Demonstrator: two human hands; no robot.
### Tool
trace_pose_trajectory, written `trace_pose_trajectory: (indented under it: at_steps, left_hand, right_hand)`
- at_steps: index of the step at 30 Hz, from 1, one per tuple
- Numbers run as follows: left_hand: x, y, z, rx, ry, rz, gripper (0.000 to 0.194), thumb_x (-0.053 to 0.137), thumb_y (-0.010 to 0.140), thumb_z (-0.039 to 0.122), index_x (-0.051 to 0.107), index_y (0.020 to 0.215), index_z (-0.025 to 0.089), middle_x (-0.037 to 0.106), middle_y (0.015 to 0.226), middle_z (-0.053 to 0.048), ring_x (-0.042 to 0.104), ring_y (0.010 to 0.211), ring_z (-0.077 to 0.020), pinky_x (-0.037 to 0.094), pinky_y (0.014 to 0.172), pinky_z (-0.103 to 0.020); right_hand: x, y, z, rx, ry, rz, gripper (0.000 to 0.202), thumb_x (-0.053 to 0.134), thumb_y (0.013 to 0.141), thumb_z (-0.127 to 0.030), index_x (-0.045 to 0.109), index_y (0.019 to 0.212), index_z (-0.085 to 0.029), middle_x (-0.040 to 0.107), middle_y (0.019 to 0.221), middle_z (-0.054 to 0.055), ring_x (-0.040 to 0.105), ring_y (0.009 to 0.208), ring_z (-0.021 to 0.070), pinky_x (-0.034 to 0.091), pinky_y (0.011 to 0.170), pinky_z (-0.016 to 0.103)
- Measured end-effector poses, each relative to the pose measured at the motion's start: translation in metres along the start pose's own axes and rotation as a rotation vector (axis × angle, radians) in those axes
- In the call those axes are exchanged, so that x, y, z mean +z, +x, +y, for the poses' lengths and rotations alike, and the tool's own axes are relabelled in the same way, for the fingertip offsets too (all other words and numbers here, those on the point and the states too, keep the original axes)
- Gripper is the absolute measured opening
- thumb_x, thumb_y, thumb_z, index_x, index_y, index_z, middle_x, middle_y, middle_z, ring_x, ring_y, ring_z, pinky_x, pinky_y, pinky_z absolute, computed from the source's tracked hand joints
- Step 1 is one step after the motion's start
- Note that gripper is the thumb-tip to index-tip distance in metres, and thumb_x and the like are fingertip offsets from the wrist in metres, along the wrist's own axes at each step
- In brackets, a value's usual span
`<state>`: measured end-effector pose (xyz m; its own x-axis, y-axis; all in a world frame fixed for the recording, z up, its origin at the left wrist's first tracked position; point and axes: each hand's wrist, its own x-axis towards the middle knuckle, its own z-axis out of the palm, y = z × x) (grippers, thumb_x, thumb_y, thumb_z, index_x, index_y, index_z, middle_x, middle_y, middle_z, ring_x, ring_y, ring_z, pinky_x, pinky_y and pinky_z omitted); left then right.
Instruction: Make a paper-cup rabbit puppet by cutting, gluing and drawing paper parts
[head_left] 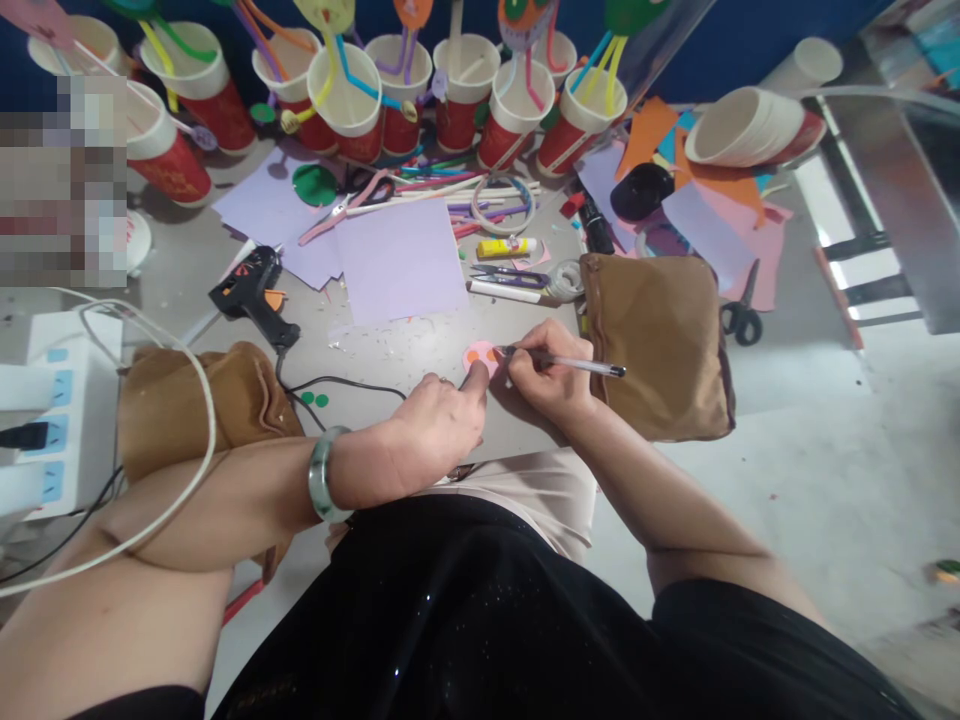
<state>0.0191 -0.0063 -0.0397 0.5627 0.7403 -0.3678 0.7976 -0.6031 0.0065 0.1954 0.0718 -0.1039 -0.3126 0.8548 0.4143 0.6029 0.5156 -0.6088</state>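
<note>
A small pink paper disc (480, 352) with orange dots lies on the table in front of me. My left hand (442, 415), fingers curled, holds the disc down at its lower edge. Between the fingers of my right hand (551, 372) is a pen (592, 366) with a clear barrel and black end. Its tip meets the right side of the disc, near an orange dot. Part of the disc is hidden under my left fingers. Two green paper dots (315, 399) lie to the left, beside a black cable.
Lilac paper (401, 262), a glue stick (506, 247) and thread snips (510, 275) lie beyond my hands. A black glue gun (259, 295) rests at left. Brown cloth-covered pads (656, 345) flank my arms. Red paper cups (352, 90) line the back; a power strip (71, 420) stands left.
</note>
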Motion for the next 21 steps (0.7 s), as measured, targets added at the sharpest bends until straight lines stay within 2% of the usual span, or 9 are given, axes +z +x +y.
trace_pose_trajectory:
  at_steps: [10,15,21]
  left_hand:
    - [-0.0027,0.0015,-0.0002,-0.004,-0.016,-0.033,0.055,0.054,0.103,0.035,0.056,0.149,0.004,0.039,0.163,-0.029,0.073,0.082,-0.0223,0.054,0.075,-0.037]
    - [-0.0024,0.0002,-0.0002,0.015,0.013,-0.010,0.050,0.053,0.103,0.032,0.062,0.144,0.006,0.038,0.164,-0.029,0.072,0.080,-0.0214,0.054,0.073,-0.038]
    - [-0.0037,0.0003,0.0001,-0.004,-0.012,-0.009,0.056,0.056,0.102,0.036,0.057,0.148,0.004,0.039,0.163,-0.031,0.073,0.080,-0.0217,0.055,0.074,-0.037]
  right_hand:
    - [-0.0001,-0.0006,-0.0004,-0.001,0.031,0.003,0.014,0.060,0.075,-0.022,0.050,0.066,-0.025,0.056,0.054,-0.003,0.047,0.046,0.0125,0.038,0.048,0.029]
    - [-0.0003,-0.0015,0.0023,0.017,-0.006,-0.007,0.014,0.061,0.075,-0.022,0.051,0.066,-0.024,0.060,0.057,-0.002,0.050,0.048,0.0128,0.041,0.049,0.029]
    - [0.0009,-0.0020,0.0041,-0.008,-0.017,0.014,0.014,0.060,0.075,-0.021,0.051,0.066,-0.024,0.057,0.055,-0.003,0.049,0.046,0.0125,0.040,0.047,0.029]
